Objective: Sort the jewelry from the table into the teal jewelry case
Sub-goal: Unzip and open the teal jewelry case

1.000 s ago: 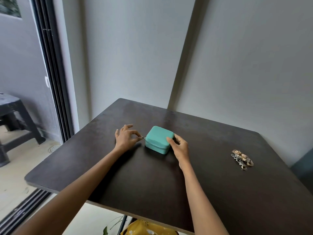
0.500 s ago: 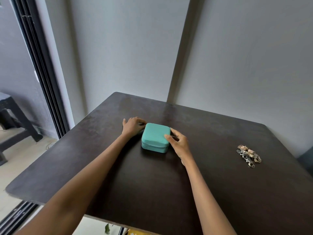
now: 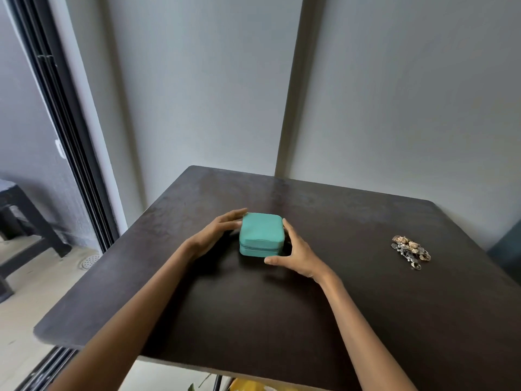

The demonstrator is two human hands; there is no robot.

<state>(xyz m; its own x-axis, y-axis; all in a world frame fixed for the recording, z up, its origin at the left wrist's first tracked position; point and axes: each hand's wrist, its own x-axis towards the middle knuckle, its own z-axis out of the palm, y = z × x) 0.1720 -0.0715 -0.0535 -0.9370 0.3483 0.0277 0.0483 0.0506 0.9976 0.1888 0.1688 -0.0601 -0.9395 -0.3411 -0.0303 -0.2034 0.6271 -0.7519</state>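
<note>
The teal case (image 3: 261,234) is sitting closed near the middle of the dark bench (image 3: 352,306). The left hand (image 3: 214,231) is lying against its left side, fingers straight, grip spread. The right hand (image 3: 298,253) is cupping its right side, fingers extended, thumb at the front corner. The jewelry (image 3: 411,251) is lying in a small heap well apart to the right.

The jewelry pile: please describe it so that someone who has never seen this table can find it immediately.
Start from the dark table set into the corner of the grey walls. Both hands flank the closed teal jewelry case near its middle; look well to the right of them, near the table's right edge. There lies the jewelry pile, a small tangled heap of gold and silver pieces, the only loose, glinting thing on the tabletop.
</note>
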